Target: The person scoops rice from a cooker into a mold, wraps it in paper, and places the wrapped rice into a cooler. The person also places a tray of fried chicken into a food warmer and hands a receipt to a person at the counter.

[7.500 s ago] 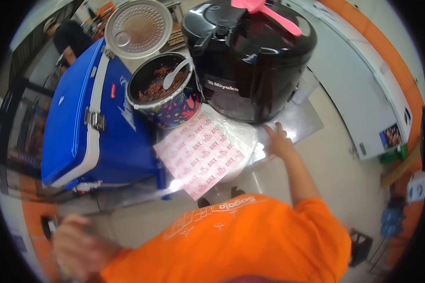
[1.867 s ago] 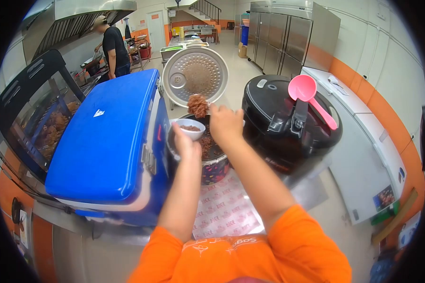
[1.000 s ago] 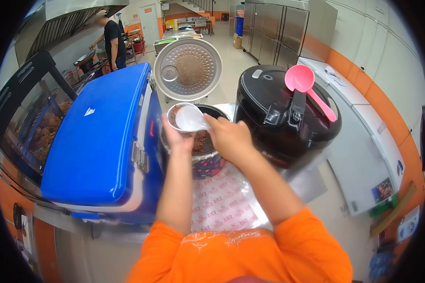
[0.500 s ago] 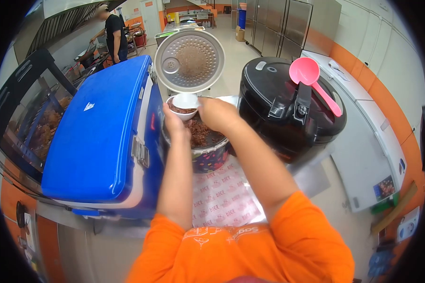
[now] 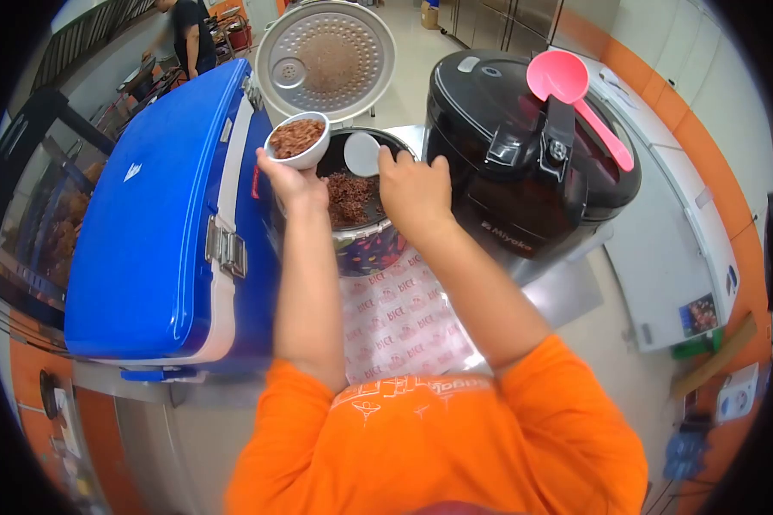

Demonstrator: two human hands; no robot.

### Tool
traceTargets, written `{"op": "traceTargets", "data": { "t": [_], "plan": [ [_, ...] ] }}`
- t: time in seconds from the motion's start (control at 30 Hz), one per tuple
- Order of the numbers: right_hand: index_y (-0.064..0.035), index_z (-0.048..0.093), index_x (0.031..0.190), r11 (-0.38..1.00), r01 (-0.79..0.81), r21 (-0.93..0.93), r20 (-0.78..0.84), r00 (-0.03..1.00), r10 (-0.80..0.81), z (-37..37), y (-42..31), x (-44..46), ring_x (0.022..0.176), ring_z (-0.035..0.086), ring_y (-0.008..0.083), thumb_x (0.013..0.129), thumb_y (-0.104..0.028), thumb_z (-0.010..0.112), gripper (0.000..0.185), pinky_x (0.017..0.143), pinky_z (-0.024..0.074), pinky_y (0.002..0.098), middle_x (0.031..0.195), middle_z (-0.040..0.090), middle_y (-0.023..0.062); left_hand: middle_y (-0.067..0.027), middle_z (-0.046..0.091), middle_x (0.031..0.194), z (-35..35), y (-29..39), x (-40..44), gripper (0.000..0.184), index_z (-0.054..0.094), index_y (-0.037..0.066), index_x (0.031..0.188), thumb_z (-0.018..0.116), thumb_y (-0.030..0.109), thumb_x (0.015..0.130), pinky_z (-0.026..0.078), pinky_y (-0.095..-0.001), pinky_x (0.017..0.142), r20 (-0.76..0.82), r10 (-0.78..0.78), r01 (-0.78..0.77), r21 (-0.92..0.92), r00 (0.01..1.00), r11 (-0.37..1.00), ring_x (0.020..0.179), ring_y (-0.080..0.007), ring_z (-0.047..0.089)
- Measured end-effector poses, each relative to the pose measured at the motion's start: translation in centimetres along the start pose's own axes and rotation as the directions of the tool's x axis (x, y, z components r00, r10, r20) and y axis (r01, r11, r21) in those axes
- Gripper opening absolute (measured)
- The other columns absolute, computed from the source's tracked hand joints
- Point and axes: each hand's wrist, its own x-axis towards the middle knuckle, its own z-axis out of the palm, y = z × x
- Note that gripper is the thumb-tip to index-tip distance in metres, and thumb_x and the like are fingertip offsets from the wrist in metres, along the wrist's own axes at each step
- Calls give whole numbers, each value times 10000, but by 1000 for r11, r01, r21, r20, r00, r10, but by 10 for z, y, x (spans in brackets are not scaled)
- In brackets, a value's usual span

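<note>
In my left hand [image 5: 292,183] is a small white bowl [image 5: 299,142] filled with reddish-brown rice, held above the left rim of a patterned rice pot [image 5: 371,251]. My right hand [image 5: 414,190] is closed round the handle of a white scoop [image 5: 362,154], whose pale back faces up over the pot's dark inside. Brown rice [image 5: 349,199] lies in the pot beneath. The pot's open lid [image 5: 326,62] stands upright behind it. Printed paper [image 5: 393,319] lies in front of the pot, between my forearms.
A blue cooler box [image 5: 155,223] stands left of the pot. To the right is a black Miyako cooker [image 5: 498,172] with a pink ladle [image 5: 581,103] on top. A white chest freezer [image 5: 674,249] is farther right. Another person [image 5: 191,39] stands at the back left.
The bowl and scoop have separated: my left hand has moved left with the bowl, and the scoop has gone from over the bowl to over the pot. The view has tilted down.
</note>
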Motion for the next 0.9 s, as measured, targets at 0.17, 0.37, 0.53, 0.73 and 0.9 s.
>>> {"op": "traceTargets", "data": {
  "t": [0.17, 0.37, 0.53, 0.73, 0.9],
  "plan": [
    [-115, 663, 987, 996, 23, -82, 211, 977, -5, 16, -13, 55, 870, 632, 219, 864, -151, 446, 253, 908, 269, 442, 945, 662, 60, -88, 312, 1412, 10, 23, -69, 689, 301, 181, 1367, 252, 622, 839, 46, -708, 972, -44, 2, -11, -203, 999, 979, 1331, -289, 237],
    [-148, 650, 1083, 950, 250, -189, 443, 885, -144, 103, 4, 119, 1085, 554, 228, 913, -253, 388, 330, 995, 201, 468, 1134, 616, 65, -96, 500, 1229, -60, 24, -161, 609, 430, 151, 1255, 362, 598, 847, 490, -526, 826, 26, -190, 192, -188, 981, 963, 1110, -284, 518],
    [-100, 628, 1111, 995, 47, 84, 722, 685, -94, 107, 10, 129, 1165, 500, 277, 779, -87, 575, 336, 1048, 143, 514, 1194, 569, 131, -119, 521, 1194, -103, 8, -156, 627, 433, 145, 1245, 307, 619, 855, 524, -495, 780, -66, -340, 333, -94, 938, 938, 1058, -297, 554],
    [-145, 609, 1141, 959, 149, 240, 810, 514, -282, 132, -12, 124, 1080, 546, 274, 750, -107, 623, 393, 942, 338, 471, 1149, 589, 126, -132, 514, 1203, -107, -4, -144, 648, 424, 121, 1253, 311, 620, 856, 526, -489, 782, -48, -346, 340, -94, 937, 936, 1059, -296, 552],
    [-181, 606, 1150, 853, -1, 521, 748, 483, -456, 127, -9, 105, 908, 599, 209, 755, -105, 651, 404, 762, 467, 335, 982, 651, 79, -133, 510, 1209, -104, -10, -142, 644, 424, 117, 1254, 305, 613, 861, 505, -489, 817, 0, -365, 362, -122, 931, 924, 1074, -297, 540]
  ]
}}
